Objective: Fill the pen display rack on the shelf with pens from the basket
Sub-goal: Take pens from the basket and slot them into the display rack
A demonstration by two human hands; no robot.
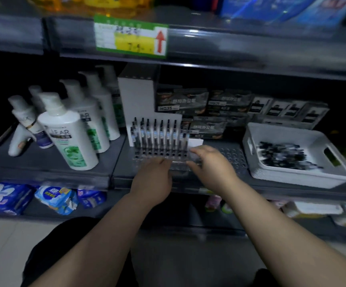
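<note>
Both hands at the front edge of the rack (178, 167), which sits on the middle shelf (250, 187). Left hand (153, 177): back of hand toward camera, fingers folded out of sight over the rack's front; cannot tell if it grips. Right hand (211, 164): thumb on top and fingers curled at the right front corner, apparently holding it. No pen visible in either. Judgement: hands are steadying or squaring the rack so the holes face forward for loading. Front rows of holes look unfilled. Pens (159, 137) stand upright in the back rows, caps up. Basket (292, 177) is just right of the rack, within reach, with loose pens (281, 155) heaped inside. Boxes (180, 100) are stacked behind, bottles (68, 133) to the left.
</note>
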